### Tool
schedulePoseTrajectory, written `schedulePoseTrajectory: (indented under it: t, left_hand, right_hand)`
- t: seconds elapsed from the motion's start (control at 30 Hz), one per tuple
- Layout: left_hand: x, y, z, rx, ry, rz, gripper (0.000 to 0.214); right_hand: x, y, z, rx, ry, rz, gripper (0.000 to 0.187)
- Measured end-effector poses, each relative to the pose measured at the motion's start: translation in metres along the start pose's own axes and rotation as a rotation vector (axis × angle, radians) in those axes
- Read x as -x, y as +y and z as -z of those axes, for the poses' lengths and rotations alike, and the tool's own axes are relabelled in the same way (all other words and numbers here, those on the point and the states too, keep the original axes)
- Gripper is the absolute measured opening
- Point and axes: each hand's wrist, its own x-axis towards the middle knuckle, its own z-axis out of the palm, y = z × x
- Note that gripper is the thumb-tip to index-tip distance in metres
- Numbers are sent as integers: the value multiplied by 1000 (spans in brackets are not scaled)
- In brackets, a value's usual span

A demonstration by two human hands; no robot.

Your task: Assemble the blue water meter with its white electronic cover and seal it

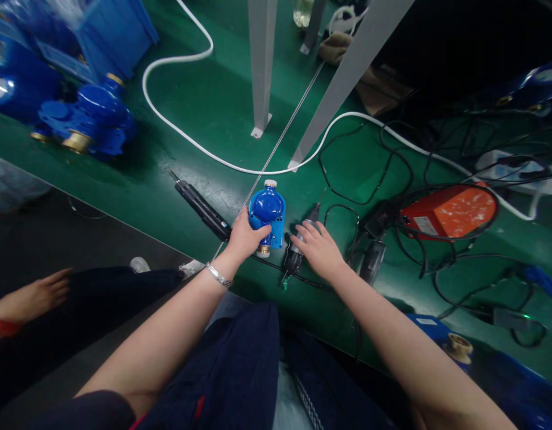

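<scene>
A blue water meter (267, 214) with a white cap and a brass fitting lies on the green bench. My left hand (243, 237) grips its near left side. My right hand (317, 248) lies just to the right, fingers curled over a grey and black electric screwdriver (301, 239) whose bit points away from me. A second black screwdriver (203, 210) lies to the left of the meter, its rear end beside my left hand.
Several blue meters (90, 116) and a blue crate (110, 30) sit at the back left. A white hose (204, 152) loops past two grey frame legs (261, 65). An orange box (450, 212) amid black cables lies right. Another person's hand (31, 298) rests at left.
</scene>
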Motion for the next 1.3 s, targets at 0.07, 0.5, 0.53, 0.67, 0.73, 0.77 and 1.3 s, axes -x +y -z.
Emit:
schedulePoseTrajectory:
  t: [0.07, 0.5, 0.53, 0.67, 0.73, 0.77, 1.3]
  left_hand:
    - [1, -1, 3, -11, -19, -10, 61]
    - [25, -21, 17, 124, -111, 48, 67]
    - [26, -21, 16, 125, -115, 51, 69]
    - [30, -16, 12, 114, -95, 69, 72]
    - [31, -16, 9, 116, -83, 72, 71]
    - [31, -16, 9, 118, -79, 70, 71]
    - [33, -18, 3, 87, -38, 98, 75]
  right_hand:
    - [-12, 6, -5, 20, -42, 112, 31]
    - [29, 13, 85, -407, 19, 62, 51]
    - [36, 15, 97, -618, 82, -1, 51]
    - [44, 12, 132, -1464, 275, -121, 62]
    - [36, 4, 141, -1738, 371, -128, 64]
    - [30, 0, 144, -1813, 418, -144, 64]
    - [6, -27, 140, -1866, 669, -500, 52]
